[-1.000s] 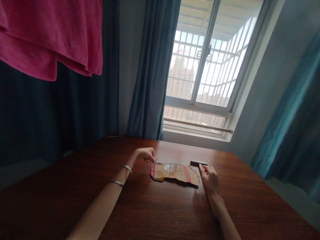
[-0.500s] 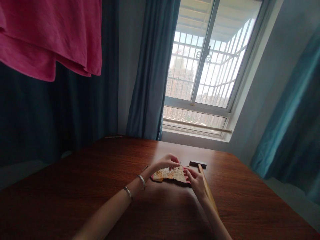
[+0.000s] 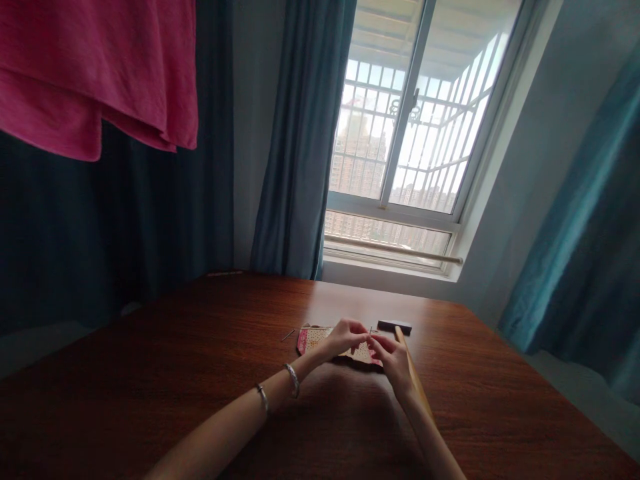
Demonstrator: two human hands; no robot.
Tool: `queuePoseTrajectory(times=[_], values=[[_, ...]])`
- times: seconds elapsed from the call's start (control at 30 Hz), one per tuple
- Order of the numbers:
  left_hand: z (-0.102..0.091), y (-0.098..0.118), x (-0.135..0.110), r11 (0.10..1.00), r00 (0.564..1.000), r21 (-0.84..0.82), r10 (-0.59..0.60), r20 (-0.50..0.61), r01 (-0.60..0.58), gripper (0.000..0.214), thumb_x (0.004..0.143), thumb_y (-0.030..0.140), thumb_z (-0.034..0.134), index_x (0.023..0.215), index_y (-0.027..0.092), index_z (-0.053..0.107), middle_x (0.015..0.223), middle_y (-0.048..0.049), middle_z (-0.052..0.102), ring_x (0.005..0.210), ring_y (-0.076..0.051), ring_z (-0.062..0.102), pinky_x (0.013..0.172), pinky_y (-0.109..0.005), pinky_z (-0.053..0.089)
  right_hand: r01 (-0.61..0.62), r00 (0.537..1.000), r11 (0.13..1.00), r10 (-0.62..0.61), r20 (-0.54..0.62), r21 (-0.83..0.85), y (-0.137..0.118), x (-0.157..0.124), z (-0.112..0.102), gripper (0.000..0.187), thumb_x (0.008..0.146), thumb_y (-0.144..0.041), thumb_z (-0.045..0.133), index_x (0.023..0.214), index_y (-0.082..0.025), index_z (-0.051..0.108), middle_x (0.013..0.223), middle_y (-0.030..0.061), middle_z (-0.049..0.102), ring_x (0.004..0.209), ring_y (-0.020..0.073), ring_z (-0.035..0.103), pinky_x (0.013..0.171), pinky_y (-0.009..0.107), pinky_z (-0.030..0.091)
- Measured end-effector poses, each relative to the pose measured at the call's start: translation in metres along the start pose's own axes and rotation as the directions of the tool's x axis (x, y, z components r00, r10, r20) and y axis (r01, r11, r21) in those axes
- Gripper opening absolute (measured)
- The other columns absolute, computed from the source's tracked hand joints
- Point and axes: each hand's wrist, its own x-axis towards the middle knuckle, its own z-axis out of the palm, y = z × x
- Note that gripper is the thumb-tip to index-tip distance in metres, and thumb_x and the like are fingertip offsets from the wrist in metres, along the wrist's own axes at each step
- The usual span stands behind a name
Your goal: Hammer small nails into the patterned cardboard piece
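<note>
Above a flat, dotted piece (image 3: 311,338) with pink ends and a dark underside, the fingertips of both hands meet. My left hand (image 3: 345,339) is closed in a pinch at a thin grey nail (image 3: 371,330), which sticks up between the fingertips. My right hand (image 3: 391,359) is also closed, its thumb and fingers pressed together at the nail's lower end. The two hands cover much of the dotted piece. Just right of my right hand lies a hammer (image 3: 399,330) with a dark head and wooden handle, partly hidden by my forearm.
Another thin grey nail (image 3: 288,335) lies left of the dotted piece on the brown wooden table (image 3: 165,380). Beyond the table are a barred window (image 3: 400,147) and blue curtains (image 3: 293,147). A pink cloth (image 3: 125,67) hangs at upper left.
My left hand has moved right with the nail, and its fingertips now meet those of my right hand. More of the dotted piece's left end shows.
</note>
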Motion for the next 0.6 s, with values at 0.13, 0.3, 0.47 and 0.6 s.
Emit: queuePoseTrajectory(times=[0.13, 0.3, 0.47, 0.6], values=[[0.004, -0.004, 0.000, 1.000, 1.000, -0.020, 0.019, -0.020, -0.019, 0.038, 0.071, 0.045, 0.058, 0.078, 0.009, 0.067, 0.055, 0.0004, 0.054, 0.046, -0.007, 0.045, 0.042, -0.018, 0.034, 0.053, 0.999, 0.998, -0.053, 0.003, -0.030, 0.001, 0.001, -0.001, 0.043, 0.069, -0.051, 0.063, 0.092, -0.015, 0.070, 0.083, 0.0098, 0.069, 0.067, 0.0205, 0.061, 0.055, 0.030, 0.050], [0.003, -0.003, 0.001, 1.000, 1.000, -0.010, 0.008, 0.012, -0.008, 0.042, 0.070, 0.049, 0.059, 0.077, 0.008, 0.068, 0.052, 0.0001, 0.053, 0.046, -0.008, 0.045, 0.042, -0.018, 0.034, 0.117, 0.993, 0.990, -0.117, 0.007, -0.079, 0.002, 0.001, -0.001, 0.041, 0.069, -0.051, 0.062, 0.088, -0.015, 0.070, 0.083, 0.0101, 0.069, 0.070, 0.0221, 0.062, 0.053, 0.029, 0.050], [-0.010, 0.001, 0.007, 1.000, 0.993, 0.029, -0.009, -0.121, 0.013, 0.040, 0.070, 0.047, 0.058, 0.078, 0.009, 0.066, 0.056, 0.0003, 0.053, 0.046, -0.007, 0.044, 0.041, -0.019, 0.033, 0.131, 0.990, 0.990, -0.133, -0.041, -0.049, 0.000, 0.004, -0.003, 0.034, 0.067, -0.045, 0.065, 0.081, -0.014, 0.067, 0.072, 0.0069, 0.067, 0.065, 0.0190, 0.061, 0.055, 0.029, 0.050], [-0.032, -0.004, 0.015, 1.000, 0.916, 0.005, 0.016, -0.401, -0.016, 0.037, 0.073, 0.045, 0.051, 0.081, 0.011, 0.063, 0.061, 0.0004, 0.052, 0.046, -0.007, 0.043, 0.040, -0.018, 0.032, 0.080, 0.985, 0.996, -0.072, -0.159, 0.049, 0.002, 0.017, -0.005, 0.031, 0.064, -0.043, 0.066, 0.074, -0.014, 0.065, 0.067, 0.0048, 0.064, 0.062, 0.0174, 0.060, 0.053, 0.028, 0.050]])
